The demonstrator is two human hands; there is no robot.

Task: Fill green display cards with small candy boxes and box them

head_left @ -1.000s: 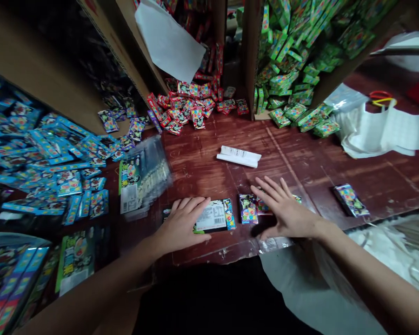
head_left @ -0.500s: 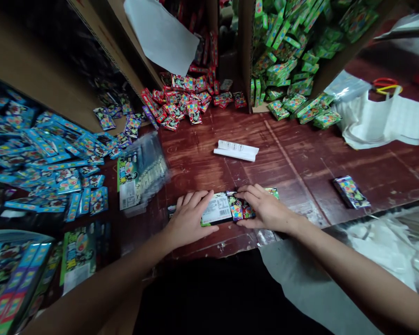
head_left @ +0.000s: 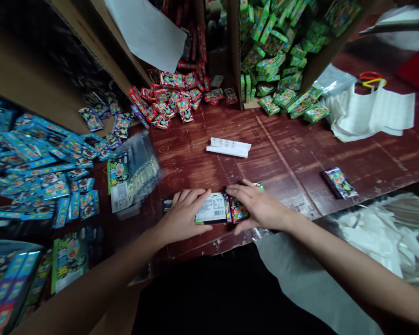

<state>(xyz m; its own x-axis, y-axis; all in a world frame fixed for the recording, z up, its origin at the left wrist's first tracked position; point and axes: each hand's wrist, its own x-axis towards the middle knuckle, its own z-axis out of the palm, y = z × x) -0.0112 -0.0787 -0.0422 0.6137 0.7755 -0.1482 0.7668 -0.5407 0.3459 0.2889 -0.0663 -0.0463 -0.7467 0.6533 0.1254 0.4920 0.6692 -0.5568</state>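
My left hand (head_left: 185, 215) spans a flat printed plastic bag (head_left: 211, 208) lying on the table, fingers at its far edge and thumb at its near edge. The bag bears a white barcode label and a green border. My right hand (head_left: 260, 207) curves over a row of small candy-style boxes at the bag's right end, its thumb on the near side. A red box (head_left: 237, 210) shows under the fingers, and a narrow strip of a purple box (head_left: 228, 208) shows beside the bag's edge. My palm hides the rest of the row.
Cartons at the back spill red boxes (head_left: 174, 100) and green boxes (head_left: 289, 100). Blue boxes (head_left: 56, 184) pile up at left, beside a stack of plastic bags (head_left: 132, 174). A folded white paper (head_left: 228, 147) lies mid-table. A single purple box (head_left: 340, 183) sits near the right edge.
My right hand has moved left, closer to my left hand. Less of the purple box shows at the bag's edge. The whole view has shifted slightly.
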